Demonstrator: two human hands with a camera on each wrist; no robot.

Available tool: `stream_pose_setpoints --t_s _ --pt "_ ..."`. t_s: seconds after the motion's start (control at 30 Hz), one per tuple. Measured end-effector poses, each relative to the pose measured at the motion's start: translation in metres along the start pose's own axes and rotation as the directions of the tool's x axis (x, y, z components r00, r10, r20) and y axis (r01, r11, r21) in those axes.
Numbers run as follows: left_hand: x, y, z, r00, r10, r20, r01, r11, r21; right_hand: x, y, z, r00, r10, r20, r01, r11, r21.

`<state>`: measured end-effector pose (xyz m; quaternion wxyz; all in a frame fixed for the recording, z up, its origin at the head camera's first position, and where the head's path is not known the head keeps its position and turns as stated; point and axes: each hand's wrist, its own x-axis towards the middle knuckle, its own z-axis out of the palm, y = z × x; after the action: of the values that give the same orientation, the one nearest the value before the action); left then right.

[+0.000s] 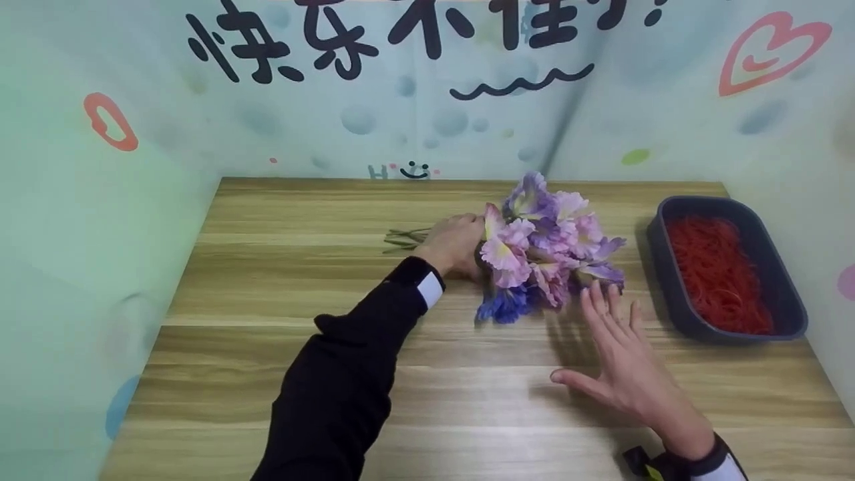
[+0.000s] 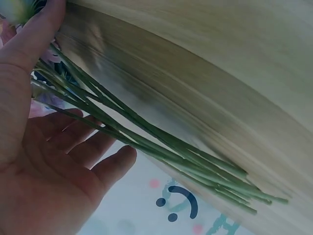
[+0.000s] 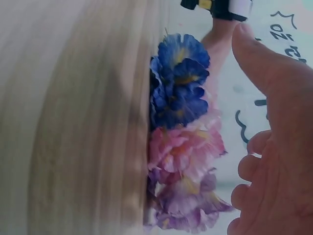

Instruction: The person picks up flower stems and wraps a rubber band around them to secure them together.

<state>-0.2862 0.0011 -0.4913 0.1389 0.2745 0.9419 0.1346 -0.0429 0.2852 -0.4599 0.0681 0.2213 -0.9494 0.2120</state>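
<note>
The left arm [image 1: 340, 374] stretches forward, left grip [image 1: 455, 246] curled — right grip [image 1: 628, 377] straight-fingered, thumb [image 1: 576, 381] spread wide.

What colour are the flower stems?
The stems are green. The left wrist view shows them best.

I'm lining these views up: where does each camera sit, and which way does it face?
Head: worn on the head, facing forward and down at pink, purple and blue ruffled flowers; left hand, right hand and black sleeve show.
Left wrist: worn there, facing along thin green stems toward their ends; only the left hand shows.
Right wrist: worn there, facing the flowers side-on; right hand and part of the left hand show.
Shared: head and left wrist both show the black smiley face.
</note>
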Motion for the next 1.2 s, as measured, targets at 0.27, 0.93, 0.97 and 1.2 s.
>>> stream_pose_setpoints --t_s 0.27,0.93,0.97,1.2 --pt "0.025 0.007 0.003 0.996 -0.058 0.065 0.054 0.996 0.068 0.016 -0.013 0.01 0.997 0.031 0.075 -0.036 0.997 0.063" --pt "0.062 0.021 0.021 0.996 -0.046 0.074 0.039 0.995 0.089 0.041 -0.041 0.03 0.976 -0.19 0.104 0.173 0.973 0.152" --pt "0.062 0.021 0.021 0.996 -0.033 0.08 0.026 0.996 0.083 0.041 -0.041 0.03 0.976 -0.187 0.108 0.169 0.973 0.156" --pt "0.039 0.036 0.001 0.992 -0.024 0.122 0.035 0.995 -0.096 0.043 -0.041 0.03 0.973 -0.19 0.135 0.17 0.975 0.142"
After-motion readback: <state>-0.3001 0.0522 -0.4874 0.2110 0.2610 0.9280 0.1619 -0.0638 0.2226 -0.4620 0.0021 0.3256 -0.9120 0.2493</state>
